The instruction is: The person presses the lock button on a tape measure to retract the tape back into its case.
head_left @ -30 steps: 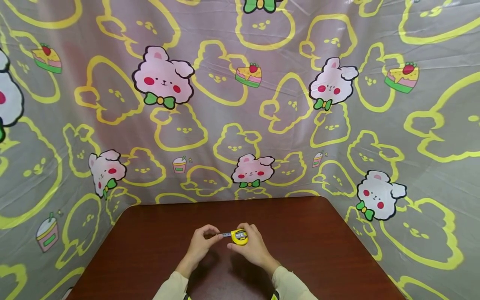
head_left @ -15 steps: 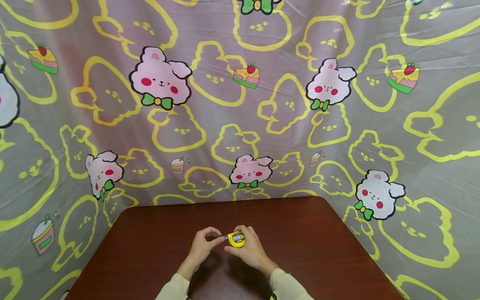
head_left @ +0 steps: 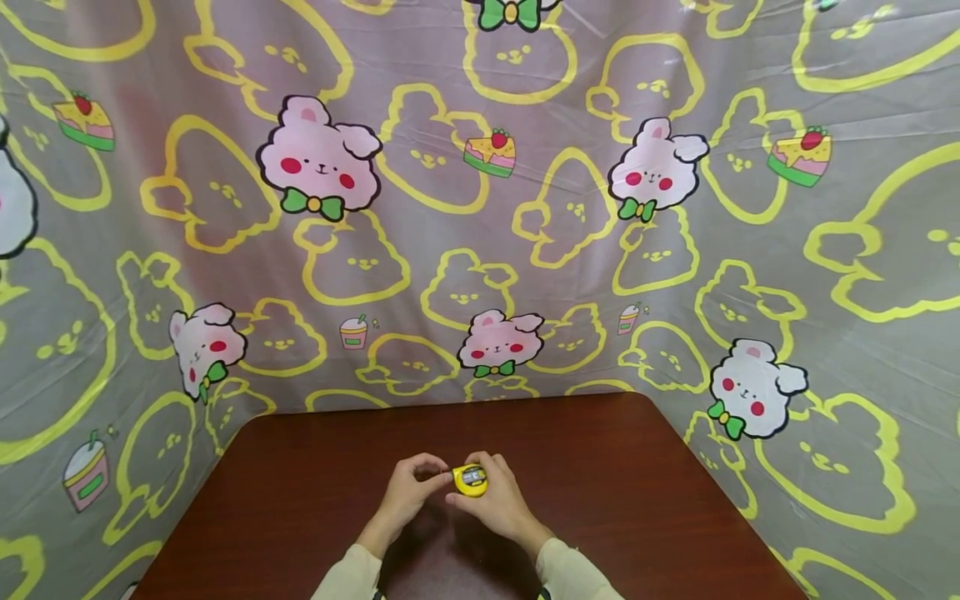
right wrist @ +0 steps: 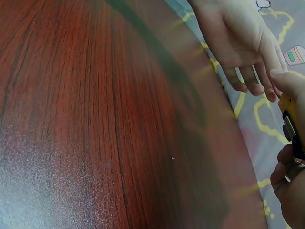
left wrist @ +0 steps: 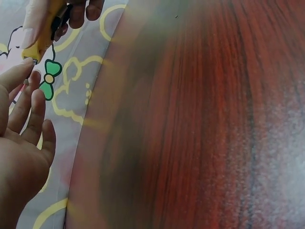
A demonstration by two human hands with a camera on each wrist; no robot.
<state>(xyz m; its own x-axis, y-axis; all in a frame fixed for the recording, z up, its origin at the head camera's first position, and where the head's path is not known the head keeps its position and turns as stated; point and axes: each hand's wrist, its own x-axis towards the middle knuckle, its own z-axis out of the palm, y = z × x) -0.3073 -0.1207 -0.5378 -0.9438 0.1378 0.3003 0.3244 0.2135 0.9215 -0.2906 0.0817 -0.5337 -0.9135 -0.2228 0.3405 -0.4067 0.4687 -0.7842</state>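
Note:
A yellow tape measure (head_left: 470, 481) with a grey and black centre is held above the table in my right hand (head_left: 497, 498), thumb on the near side and fingers on the far side. My left hand (head_left: 405, 493) pinches the tape's end between thumb and index finger, right at the mouth of the case. In the left wrist view the metal end hook (left wrist: 34, 61) shows by the left thumb, and the other left fingers (left wrist: 35, 117) are spread loosely. The right wrist view catches only part of the yellow case (right wrist: 287, 106) at its right edge.
The dark red-brown wooden table (head_left: 337, 450) has rounded far corners. A grey curtain (head_left: 420, 250) printed with yellow outlines and white bunnies stands behind it and along both sides. A tiny pale speck (right wrist: 172, 158) lies on the tabletop in the right wrist view.
The short stretch of blade between the left fingers and the case has shrunk until almost none shows. The right hand with the tape measure has come slightly left, closer to the left hand.

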